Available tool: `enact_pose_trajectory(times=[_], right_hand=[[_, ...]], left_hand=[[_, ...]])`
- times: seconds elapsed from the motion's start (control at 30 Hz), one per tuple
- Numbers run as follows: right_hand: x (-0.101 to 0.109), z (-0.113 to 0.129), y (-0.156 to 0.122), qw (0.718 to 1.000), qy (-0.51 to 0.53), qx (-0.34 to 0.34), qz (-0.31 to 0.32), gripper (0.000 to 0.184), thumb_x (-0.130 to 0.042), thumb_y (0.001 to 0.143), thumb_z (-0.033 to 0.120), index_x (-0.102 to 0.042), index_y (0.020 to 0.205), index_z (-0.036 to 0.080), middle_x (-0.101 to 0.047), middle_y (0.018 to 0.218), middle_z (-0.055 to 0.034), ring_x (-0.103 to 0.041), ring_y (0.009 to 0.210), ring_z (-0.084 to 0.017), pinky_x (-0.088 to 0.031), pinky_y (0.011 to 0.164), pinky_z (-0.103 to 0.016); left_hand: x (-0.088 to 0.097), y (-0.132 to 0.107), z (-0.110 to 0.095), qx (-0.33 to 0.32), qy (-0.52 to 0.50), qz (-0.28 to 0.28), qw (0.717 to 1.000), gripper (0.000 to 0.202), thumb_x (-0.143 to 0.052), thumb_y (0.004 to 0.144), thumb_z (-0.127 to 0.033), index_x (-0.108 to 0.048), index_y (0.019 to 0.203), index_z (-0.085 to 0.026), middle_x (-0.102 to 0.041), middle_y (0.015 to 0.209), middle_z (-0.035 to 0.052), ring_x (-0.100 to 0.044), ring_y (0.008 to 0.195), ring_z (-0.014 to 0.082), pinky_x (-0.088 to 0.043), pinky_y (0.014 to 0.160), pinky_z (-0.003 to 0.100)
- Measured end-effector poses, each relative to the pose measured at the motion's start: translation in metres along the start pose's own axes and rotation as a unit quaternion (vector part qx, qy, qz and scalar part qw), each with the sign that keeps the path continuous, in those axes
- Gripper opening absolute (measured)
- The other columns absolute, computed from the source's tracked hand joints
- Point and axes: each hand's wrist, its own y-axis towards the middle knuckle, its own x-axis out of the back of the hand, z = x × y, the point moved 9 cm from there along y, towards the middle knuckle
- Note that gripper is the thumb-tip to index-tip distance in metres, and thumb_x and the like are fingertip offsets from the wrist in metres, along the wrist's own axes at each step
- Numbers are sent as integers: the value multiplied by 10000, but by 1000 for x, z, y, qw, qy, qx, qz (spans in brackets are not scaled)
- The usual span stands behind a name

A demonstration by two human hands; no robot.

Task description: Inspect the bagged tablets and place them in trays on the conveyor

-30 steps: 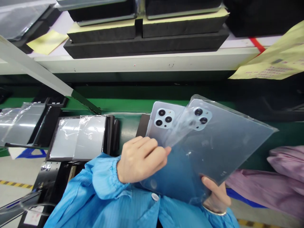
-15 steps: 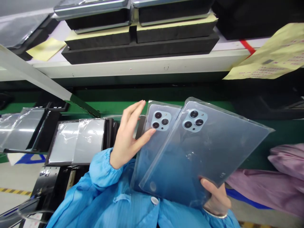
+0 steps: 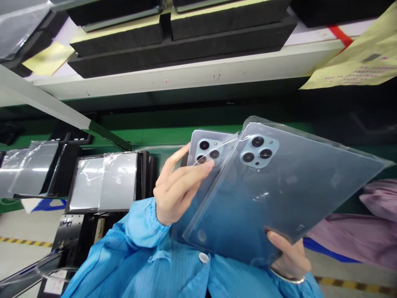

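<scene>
Head view, one entry.

Held items: two smartphones in clear plastic bags, backs pale blue-grey, each with a three-lens camera block. The front bagged phone (image 3: pixel 294 186) lay tilted across the chest, its bag overlapping the rear bagged phone (image 3: pixel 204 153), which sat just left of it.

Hands: the left hand (image 3: pixel 181 194) lay against the rear bagged phone, fingers spread across the bag just below the camera block; the thumb was hidden, so whether it gripped could not be told. The right hand (image 3: pixel 290 258) grasped the front bagged phone from below at its lower edge, thumb on the bag. A metal bracelet (image 3: pixel 287 278) circled that wrist.

Beyond the grip: a blue smock sleeve (image 3: pixel 145 223) below the left hand; a green conveyor belt (image 3: pixel 161 136) directly behind; a black rack of film-wrapped panels (image 3: pixel 102 182) left of the grip; black foam trays (image 3: pixel 180 54) on a white shelf (image 3: pixel 186 72) above; a printed yellow sheet (image 3: pixel 350 66) at upper right; a lilac garment (image 3: pixel 350 236) of a co-worker right of the grip.
</scene>
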Motion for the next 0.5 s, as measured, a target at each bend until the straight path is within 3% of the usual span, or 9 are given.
enact_pose_trajectory(times=[0.13,0.23,0.37,0.5], right_hand=[[-4,1,0,1000,-2,-9,0,392,-910,463,303,-738,803,211,-729,703,-42,-684,569,-240,-596,534,-337],[3,-1,7,1000,-8,-15,-6,496,-903,433,303,-759,898,210,-725,699,-59,-687,573,-277,-595,537,-381],[12,-3,15,1000,-11,-25,-8,683,-894,391,297,-753,1056,241,-742,756,-71,-697,590,-315,-603,555,-437],[16,-6,20,999,-26,-39,1,506,-883,371,319,-760,852,221,-717,680,-98,-686,567,-324,-598,533,-451]], left_hand=[[-2,5,4,27,10,-15,999,541,-749,889,-90,-561,1377,-231,-786,966,6,-679,1101,223,-537,1037,472],[-8,5,3,25,12,4,1000,452,-707,955,-244,-555,1381,-224,-781,923,10,-671,1038,224,-510,1030,483],[-10,3,9,72,-43,-14,996,330,-651,982,-209,-580,1303,-236,-745,761,-12,-646,1036,224,-493,1018,467],[-9,4,8,83,1,-40,996,333,-710,933,-215,-557,1228,-244,-686,800,-5,-628,989,212,-549,925,418]])
